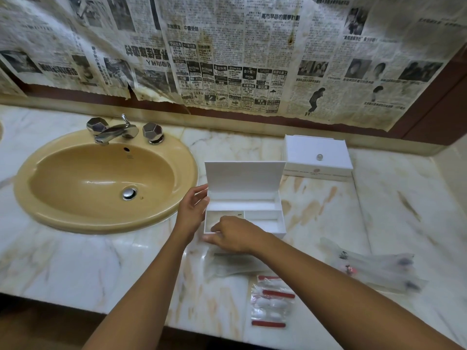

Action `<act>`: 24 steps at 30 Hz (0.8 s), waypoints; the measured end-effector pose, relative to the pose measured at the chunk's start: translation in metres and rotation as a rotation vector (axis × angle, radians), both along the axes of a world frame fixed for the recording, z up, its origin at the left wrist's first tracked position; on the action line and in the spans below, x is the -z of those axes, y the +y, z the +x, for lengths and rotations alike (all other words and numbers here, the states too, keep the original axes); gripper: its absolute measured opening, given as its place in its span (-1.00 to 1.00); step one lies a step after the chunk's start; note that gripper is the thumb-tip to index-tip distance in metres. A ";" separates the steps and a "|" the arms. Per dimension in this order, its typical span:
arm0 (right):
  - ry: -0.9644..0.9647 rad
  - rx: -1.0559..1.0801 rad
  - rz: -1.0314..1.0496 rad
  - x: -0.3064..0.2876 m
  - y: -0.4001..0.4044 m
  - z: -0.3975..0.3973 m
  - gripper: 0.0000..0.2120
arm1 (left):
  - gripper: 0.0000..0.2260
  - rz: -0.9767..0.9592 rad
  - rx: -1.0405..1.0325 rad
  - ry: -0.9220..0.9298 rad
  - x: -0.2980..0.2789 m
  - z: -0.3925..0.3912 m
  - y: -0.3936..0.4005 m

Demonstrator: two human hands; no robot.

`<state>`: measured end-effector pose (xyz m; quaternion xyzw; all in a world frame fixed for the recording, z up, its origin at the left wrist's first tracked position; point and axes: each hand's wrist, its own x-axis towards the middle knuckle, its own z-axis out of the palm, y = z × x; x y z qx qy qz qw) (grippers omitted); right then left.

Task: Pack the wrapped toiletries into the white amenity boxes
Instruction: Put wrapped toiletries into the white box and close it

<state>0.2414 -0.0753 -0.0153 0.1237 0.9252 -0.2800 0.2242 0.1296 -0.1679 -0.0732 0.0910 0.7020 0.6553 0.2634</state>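
On the marble counter (75, 261), the open white cardboard amenity box (262, 213) stands beside the tan sink (30, 195). The left hand (193, 210) steadies its left wall, fingers relaxed. The right hand (233, 233) pinches a flat clear-wrapped packet (222, 221) in the front-left compartment. Clear-wrapped toiletries (271, 300) lie nearer the counter's edge.

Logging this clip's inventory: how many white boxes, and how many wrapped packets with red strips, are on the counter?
White boxes: 2, one open, one shut.
Red-strip packets: 3, as far as the overlapping wrap shows.
Total: 5.
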 end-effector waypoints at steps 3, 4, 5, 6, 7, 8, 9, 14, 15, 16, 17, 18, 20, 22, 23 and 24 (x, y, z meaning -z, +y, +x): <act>0.203 0.002 0.092 -0.004 0.004 0.013 -0.70 | -0.77 0.002 0.004 -0.008 -0.001 0.000 0.000; 0.268 0.018 0.122 -0.007 0.006 0.018 -0.67 | -0.77 -0.002 0.002 -0.007 0.000 0.000 0.000; 0.327 0.050 0.136 -0.009 0.008 0.024 -0.67 | -0.78 -0.007 0.001 -0.005 0.000 0.000 0.000; 0.378 0.080 0.144 -0.011 0.009 0.030 -0.68 | -0.78 -0.011 -0.001 -0.005 0.001 0.000 0.000; 0.409 0.100 0.154 -0.012 0.010 0.036 -0.70 | -0.78 -0.011 -0.002 -0.006 0.001 0.000 0.000; 0.426 0.109 0.166 -0.013 0.009 0.042 -0.72 | -0.78 -0.010 -0.003 -0.006 0.001 0.001 0.000; 0.425 0.105 0.179 -0.011 0.008 0.048 -0.73 | -0.77 -0.013 -0.005 -0.005 0.001 0.001 0.000; 0.285 0.045 0.235 0.011 0.001 0.072 -0.76 | -0.77 -0.025 -0.013 0.001 0.000 0.002 0.001; 0.249 0.020 0.258 0.016 -0.001 0.075 -0.77 | -0.77 -0.028 -0.013 0.000 0.000 0.002 0.001; 0.220 -0.004 0.276 0.020 -0.002 0.076 -0.76 | -0.77 -0.030 -0.013 0.000 0.000 0.002 0.001; 0.200 -0.025 0.289 0.025 -0.004 0.078 -0.76 | -0.77 -0.030 -0.012 0.000 0.000 0.002 0.001; 0.188 -0.042 0.303 0.028 -0.006 0.079 -0.76 | -0.77 -0.031 -0.010 0.000 0.000 0.002 0.001; 0.186 -0.068 0.326 0.033 -0.008 0.080 -0.76 | -0.77 -0.034 -0.009 0.001 0.000 0.002 0.000; 0.193 -0.080 0.336 0.038 -0.009 0.080 -0.75 | -0.77 -0.036 -0.009 0.002 0.000 0.002 0.001; 0.200 -0.083 0.342 0.041 -0.009 0.080 -0.75 | -0.77 -0.037 -0.008 0.001 -0.001 0.001 0.001; 0.199 -0.083 0.344 0.042 -0.009 0.079 -0.75 | -0.77 -0.037 -0.008 0.000 -0.001 0.001 0.001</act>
